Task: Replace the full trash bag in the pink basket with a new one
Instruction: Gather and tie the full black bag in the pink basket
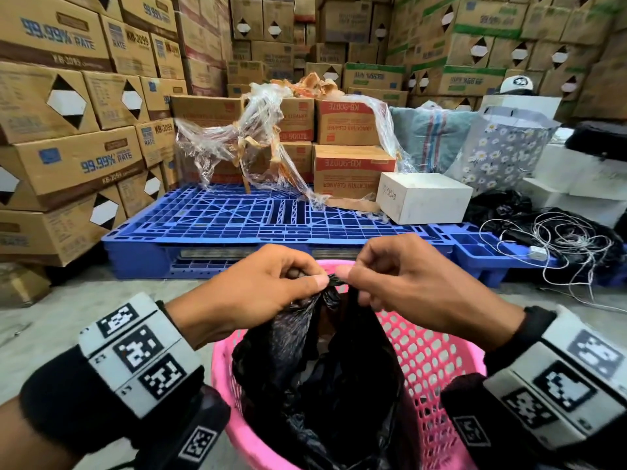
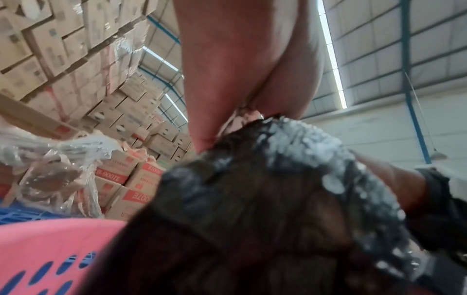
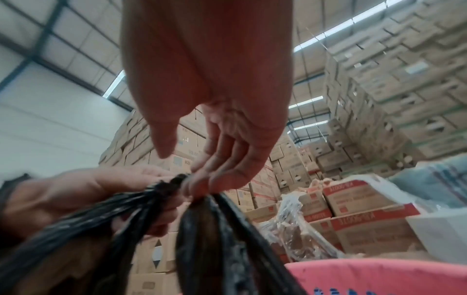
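Note:
A pink perforated basket [image 1: 431, 364] stands on the floor right below me, with a black trash bag [image 1: 315, 378] inside it. Both hands are above the basket, side by side, and pinch the gathered top of the bag. My left hand [image 1: 305, 283] holds one bunched corner between thumb and fingers; my right hand [image 1: 349, 283] pinches the other corner. The two corners meet between the hands. In the left wrist view the black bag [image 2: 265, 219] fills the lower frame. In the right wrist view two strands of the bag [image 3: 202, 229] hang from the fingers above the pink rim [image 3: 379, 277].
A blue plastic pallet [image 1: 237, 218] lies just beyond the basket, with red-labelled cartons [image 1: 349, 144], crumpled clear wrap [image 1: 251, 140] and a white box [image 1: 424, 196] on it. Tall stacks of cardboard boxes [image 1: 68, 113] wall in the left and back. Tangled string [image 1: 559, 239] and bags lie at right.

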Available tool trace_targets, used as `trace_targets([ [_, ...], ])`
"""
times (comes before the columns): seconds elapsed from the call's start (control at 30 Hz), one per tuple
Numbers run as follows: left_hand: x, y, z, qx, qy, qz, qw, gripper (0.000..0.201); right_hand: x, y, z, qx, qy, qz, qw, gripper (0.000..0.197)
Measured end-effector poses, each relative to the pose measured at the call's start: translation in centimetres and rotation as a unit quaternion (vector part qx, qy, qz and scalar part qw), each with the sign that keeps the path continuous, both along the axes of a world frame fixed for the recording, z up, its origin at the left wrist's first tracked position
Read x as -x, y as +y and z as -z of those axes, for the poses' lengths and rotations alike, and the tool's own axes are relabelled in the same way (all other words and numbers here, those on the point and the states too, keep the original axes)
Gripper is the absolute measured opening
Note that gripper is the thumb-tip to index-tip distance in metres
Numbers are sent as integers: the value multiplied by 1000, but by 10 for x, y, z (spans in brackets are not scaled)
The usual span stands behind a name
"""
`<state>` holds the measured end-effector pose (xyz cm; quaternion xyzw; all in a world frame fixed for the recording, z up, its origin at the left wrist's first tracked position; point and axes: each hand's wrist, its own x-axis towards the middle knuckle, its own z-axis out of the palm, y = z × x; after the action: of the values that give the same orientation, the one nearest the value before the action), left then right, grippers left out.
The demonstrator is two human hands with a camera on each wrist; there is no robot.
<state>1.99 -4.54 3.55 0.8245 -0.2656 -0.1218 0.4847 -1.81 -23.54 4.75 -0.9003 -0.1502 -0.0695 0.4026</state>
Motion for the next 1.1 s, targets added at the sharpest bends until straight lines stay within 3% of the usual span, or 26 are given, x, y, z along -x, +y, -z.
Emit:
trace_targets([
  [0.07, -1, -2, 1, 22, 11, -3, 1000, 20, 4, 7, 2, -26, 38, -31, 998, 29],
  [0.23, 0, -1, 0, 69, 1, 6, 998, 15, 0, 8, 6, -85, 22, -29, 996, 10],
  [0.37, -1, 5, 2, 33, -162, 17, 986, 8, -1, -9, 7, 73, -43, -39, 996, 13],
  [0.43, -10, 19, 5, -44, -273, 22, 961, 11, -2, -32, 15, 170, -65, -21, 983, 19],
  [0.57, -24, 44, 23, -247, -386, 37, 888, 19, 2, -80, 34, 286, -29, 25, 957, 40],
  [0.77, -26, 41, 42, -504, -374, 6, 778, 13, 8, -108, 48, 341, 33, 58, 938, 41],
  [0.87, -24, 36, 48, -564, -357, -11, 745, 11, 9, -111, 41, 361, 87, 83, 925, 38],
  [1.0, -30, 36, 40, -542, -343, -42, 766, 17, 10, -111, 37, 367, 82, 121, 919, 37],
  [1.07, -32, 42, 29, -513, -311, -49, 799, 17, 10, -107, 28, 299, 75, 103, 946, 34],
  [1.1, -32, 43, 23, -480, -273, -53, 832, 17, 10, -102, 22, 255, 74, 89, 960, 33],
])
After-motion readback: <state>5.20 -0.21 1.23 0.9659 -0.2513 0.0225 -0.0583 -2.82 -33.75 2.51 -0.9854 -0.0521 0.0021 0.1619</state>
